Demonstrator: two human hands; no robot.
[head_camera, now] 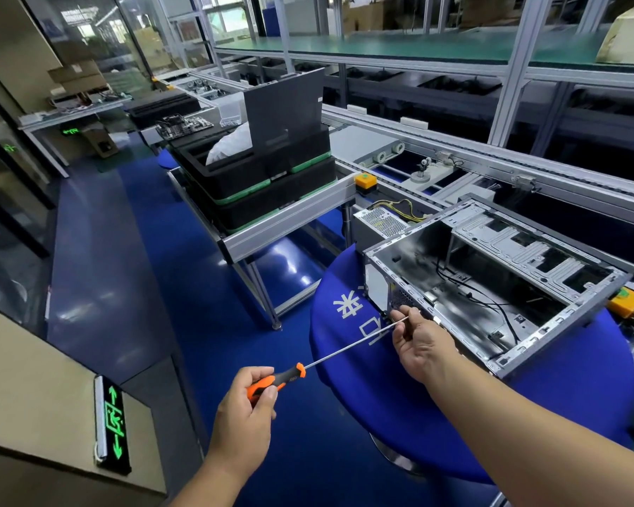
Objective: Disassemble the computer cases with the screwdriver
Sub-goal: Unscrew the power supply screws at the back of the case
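Now left hand (248,404) gripping screwdriver (330,356) handle, right hand (423,345) pinching shaft, tip aimed up-right at computer case (491,283).

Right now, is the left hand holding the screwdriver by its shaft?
No: the left hand grips the screwdriver handle, while the right hand pinches the shaft near the tip.

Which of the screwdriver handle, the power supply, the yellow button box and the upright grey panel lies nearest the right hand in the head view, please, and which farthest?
From the right hand:
1. Screwdriver handle, lower left, gripped by the left hand.
2. Power supply, above it, behind the open case.
3. Yellow button box, farther up on the rail end.
4. Grey panel, standing in the black trays, upper left.
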